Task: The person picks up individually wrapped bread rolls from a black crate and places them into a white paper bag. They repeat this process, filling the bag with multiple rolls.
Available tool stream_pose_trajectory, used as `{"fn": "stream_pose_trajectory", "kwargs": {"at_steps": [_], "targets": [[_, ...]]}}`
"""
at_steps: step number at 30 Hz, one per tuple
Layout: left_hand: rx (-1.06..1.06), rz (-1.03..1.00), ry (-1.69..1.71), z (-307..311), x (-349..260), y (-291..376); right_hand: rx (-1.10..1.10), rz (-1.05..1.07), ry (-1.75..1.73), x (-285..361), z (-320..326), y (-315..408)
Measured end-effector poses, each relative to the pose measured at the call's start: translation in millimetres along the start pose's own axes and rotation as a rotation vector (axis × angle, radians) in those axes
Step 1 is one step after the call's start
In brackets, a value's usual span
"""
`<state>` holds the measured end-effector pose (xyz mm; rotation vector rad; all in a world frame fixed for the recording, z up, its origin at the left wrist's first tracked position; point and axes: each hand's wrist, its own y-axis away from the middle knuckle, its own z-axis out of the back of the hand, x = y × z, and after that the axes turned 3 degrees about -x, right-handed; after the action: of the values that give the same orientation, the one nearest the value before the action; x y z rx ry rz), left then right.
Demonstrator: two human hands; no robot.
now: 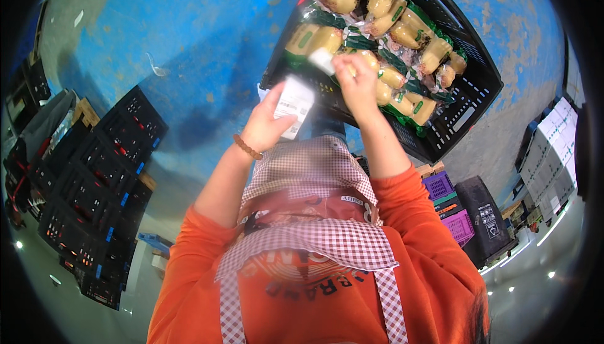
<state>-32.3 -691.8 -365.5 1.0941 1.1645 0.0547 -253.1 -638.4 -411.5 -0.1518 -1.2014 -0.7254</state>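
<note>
In front of me stands a black plastic crate (472, 103) holding several clear and green bags of pale, peeled-looking root vegetable pieces (401, 32), possibly lotus root. My left hand (266, 124), with a brown bead bracelet on the wrist, holds a stack or strip of white printed labels (295, 106) beside the crate's near left corner. Over the crate's near side is my right hand (356, 77), its fingertips pinching a small white label (322, 60) above the bags. Both labels look blurred.
Stacked black crates (99, 183) stand at the left. To the right are purple crates (439, 190), a dark grey bin (483, 219) and white stacked boxes (549, 146). The floor (188, 37) is worn blue paint, with a scrap of clear film (155, 66) on it.
</note>
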Motion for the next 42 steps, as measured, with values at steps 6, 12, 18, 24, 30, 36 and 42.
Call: {"fn": "stream_pose_trajectory", "kwargs": {"at_steps": [6,12,18,24,30,36,42], "targets": [[0.002,-0.118,-0.172,-0.2,-21.9,12.0,0.063,0.819,0.582,-32.7,-35.6,-89.2],[0.065,-0.359,-0.346,-9.7,-39.7,6.3,0.506,0.940,0.917,-62.6,-45.7,-76.3],[0.040,-0.130,-0.174,-11.2,-43.1,-5.4,0.345,0.628,0.582,-59.6,-29.0,-23.3],[-0.046,-0.035,-0.213,-16.3,-46.5,-17.8,0.262,-0.126,-0.126,7.4,23.7,29.9],[0.058,-0.204,-0.677,-33.8,-55.3,-25.6,0.353,-0.236,-0.296,26.1,45.0,48.9],[0.134,-0.274,-0.636,-47.8,-43.8,-40.4,0.158,0.045,-0.149,2.9,60.7,53.9],[0.302,0.013,0.035,-54.5,-42.9,-55.8,0.041,-0.574,-0.616,-22.0,70.5,59.2]]}}
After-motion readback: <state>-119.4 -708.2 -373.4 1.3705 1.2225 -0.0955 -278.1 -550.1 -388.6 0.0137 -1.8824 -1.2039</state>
